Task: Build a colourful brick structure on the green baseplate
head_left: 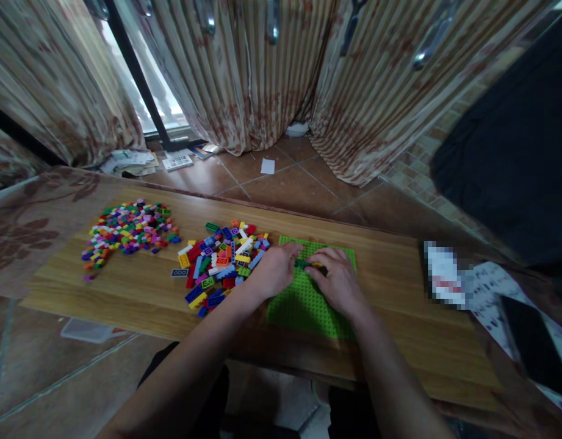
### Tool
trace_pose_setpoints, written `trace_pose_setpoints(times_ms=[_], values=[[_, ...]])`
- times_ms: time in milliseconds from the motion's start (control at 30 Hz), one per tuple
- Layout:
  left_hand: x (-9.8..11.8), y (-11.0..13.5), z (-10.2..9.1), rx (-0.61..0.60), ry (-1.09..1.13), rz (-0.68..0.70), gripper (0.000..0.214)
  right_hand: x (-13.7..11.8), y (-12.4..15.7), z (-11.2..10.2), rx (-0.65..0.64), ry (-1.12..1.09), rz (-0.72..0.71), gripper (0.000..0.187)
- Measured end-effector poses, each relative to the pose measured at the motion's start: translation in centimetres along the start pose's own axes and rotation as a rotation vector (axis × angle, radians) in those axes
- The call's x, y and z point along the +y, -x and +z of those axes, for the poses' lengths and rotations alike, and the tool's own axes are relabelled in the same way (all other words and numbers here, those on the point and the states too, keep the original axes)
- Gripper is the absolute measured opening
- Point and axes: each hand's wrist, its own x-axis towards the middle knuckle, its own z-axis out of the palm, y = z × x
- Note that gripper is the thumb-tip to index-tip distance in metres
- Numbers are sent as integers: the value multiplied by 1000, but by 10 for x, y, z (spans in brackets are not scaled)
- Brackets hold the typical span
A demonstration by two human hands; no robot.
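Observation:
A bright green studded baseplate (303,311) lies on the wooden tabletop, under both hands. Over its upper left part, my left hand (276,268) is closed, its fingertips against a small dark green toy brick (301,264). From the other side my right hand (338,281) pinches at the same spot with thumb and fingers. A bit of a yellow toy brick (318,265) shows beneath the right fingers, which hide most of it. Just left of my left hand lies a loose pile of larger toy bricks (222,262) in many colours.
Farther left spreads a heap of smaller toy bricks (129,228). On the right are a blurred white packet (445,277), a printed sheet (486,286) and a black phone-like slab (534,341). Striped curtains (244,79) hang beyond the table (395,305); papers (129,161) lie on the floor.

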Motion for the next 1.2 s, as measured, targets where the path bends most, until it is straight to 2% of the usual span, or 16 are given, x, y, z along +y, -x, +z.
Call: trace_pose_setpoints(times_ms=[300, 500, 767, 1200], values=[[-1, 0, -1, -38, -28, 0, 28, 17, 4, -4, 28, 38, 48, 11], [-1, 1, 1, -39, -36, 1, 31, 23, 6, -10, 20, 35, 91, 11], [4, 2, 0, -58, -75, -19, 34, 9, 11, -13, -46, 92, 63, 9], [5, 4, 0, -53, -115, -25, 32, 5, 7, -5, -25, 72, 56, 10]])
